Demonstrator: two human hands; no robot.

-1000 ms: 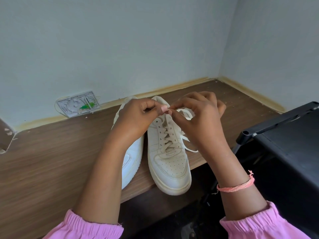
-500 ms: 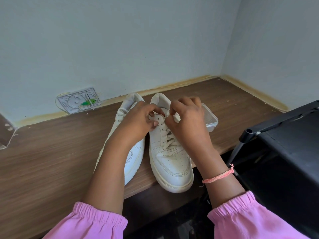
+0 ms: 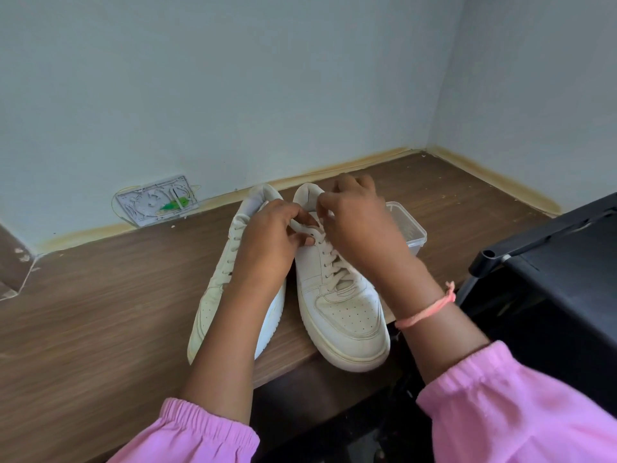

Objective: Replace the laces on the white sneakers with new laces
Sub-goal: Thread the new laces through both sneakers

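Two white sneakers stand side by side on the wooden desk point(image 3: 100, 312), toes toward me. The right sneaker point(image 3: 344, 315) is laced with a cream lace point(image 3: 329, 262) and its toe overhangs the desk's front edge. The left sneaker point(image 3: 213, 295) is partly hidden under my left forearm. My left hand point(image 3: 270, 242) pinches a piece of lace at the top eyelets of the right sneaker. My right hand point(image 3: 357, 222) pinches the lace at the same spot from the other side. The lace ends are hidden between my fingers.
A clear plastic container point(image 3: 407, 228) sits right behind my right hand. A white wall socket plate point(image 3: 157, 203) lies against the wall at the back left. A black stand point(image 3: 551, 262) fills the right side. The desk's front edge runs just under the toes.
My hands have sunk from above the shoe to its top eyelets and now work close to the tongue. The loose lace loops seen a second ago no longer show.
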